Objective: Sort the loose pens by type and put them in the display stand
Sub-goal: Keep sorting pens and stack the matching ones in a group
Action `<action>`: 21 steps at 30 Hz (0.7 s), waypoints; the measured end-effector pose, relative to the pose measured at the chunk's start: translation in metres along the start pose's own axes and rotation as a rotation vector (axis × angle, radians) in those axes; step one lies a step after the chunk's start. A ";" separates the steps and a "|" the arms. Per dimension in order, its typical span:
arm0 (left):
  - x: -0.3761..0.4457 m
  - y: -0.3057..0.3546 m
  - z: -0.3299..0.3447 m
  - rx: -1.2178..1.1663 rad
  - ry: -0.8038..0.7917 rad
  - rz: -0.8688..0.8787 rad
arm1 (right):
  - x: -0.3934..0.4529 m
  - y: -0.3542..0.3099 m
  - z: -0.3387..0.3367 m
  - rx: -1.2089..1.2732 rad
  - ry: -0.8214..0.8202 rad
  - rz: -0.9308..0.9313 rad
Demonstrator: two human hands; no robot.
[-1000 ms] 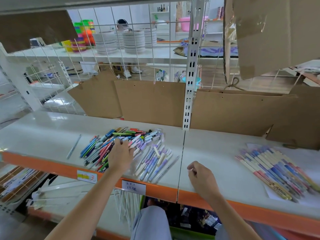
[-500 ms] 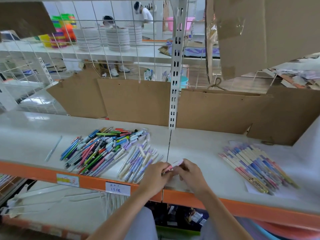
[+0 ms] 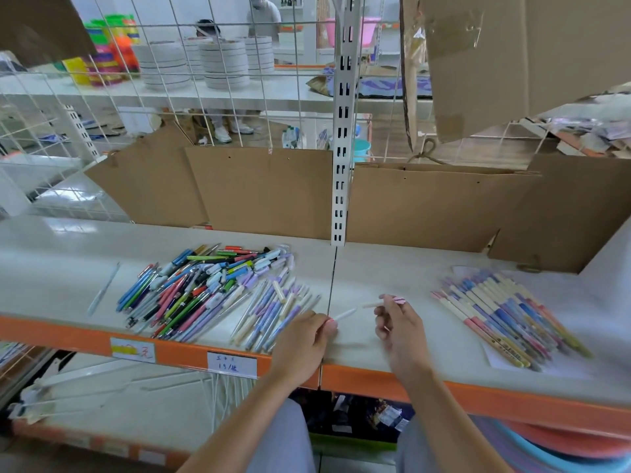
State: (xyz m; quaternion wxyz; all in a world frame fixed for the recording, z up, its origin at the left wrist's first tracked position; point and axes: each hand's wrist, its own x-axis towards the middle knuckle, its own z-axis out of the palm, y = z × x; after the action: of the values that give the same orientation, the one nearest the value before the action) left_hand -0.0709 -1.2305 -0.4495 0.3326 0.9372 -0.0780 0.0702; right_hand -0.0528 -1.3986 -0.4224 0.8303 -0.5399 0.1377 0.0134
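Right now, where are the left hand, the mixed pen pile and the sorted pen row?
left hand point(image 3: 304, 339), head view, back of the hand.
mixed pen pile point(image 3: 205, 288), head view, middle of the heap.
sorted pen row point(image 3: 505, 312), head view, middle of the row.

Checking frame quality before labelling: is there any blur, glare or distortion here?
Head view: the right hand and its pink-capped white pen are motion-smeared; the left hand is sharper; window glare sits on the white shelf top; wide-angle bending tilts the shelf's orange front edge.

A pale grey shelf with an orange front edge point(image 3: 409, 268) carries a loose heap of mixed coloured pens point(image 3: 205, 288), a neat row of pastel pens point(image 3: 505, 312) on white paper, and one thin clear pen point(image 3: 102, 288) apart.
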 end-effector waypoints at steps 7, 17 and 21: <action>-0.003 0.007 -0.004 0.050 0.001 -0.006 | -0.002 0.000 0.002 -0.110 -0.117 0.000; -0.002 0.016 -0.010 -0.022 -0.041 0.016 | -0.010 -0.005 0.006 -0.333 -0.299 -0.018; 0.000 0.033 -0.017 -0.200 -0.086 -0.006 | -0.014 -0.020 0.010 -0.334 -0.235 -0.080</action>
State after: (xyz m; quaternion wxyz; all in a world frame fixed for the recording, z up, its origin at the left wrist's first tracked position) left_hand -0.0786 -1.2446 -0.4159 0.4212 0.9016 -0.0961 0.0205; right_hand -0.0608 -1.3961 -0.3969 0.7395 -0.6698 0.0141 0.0661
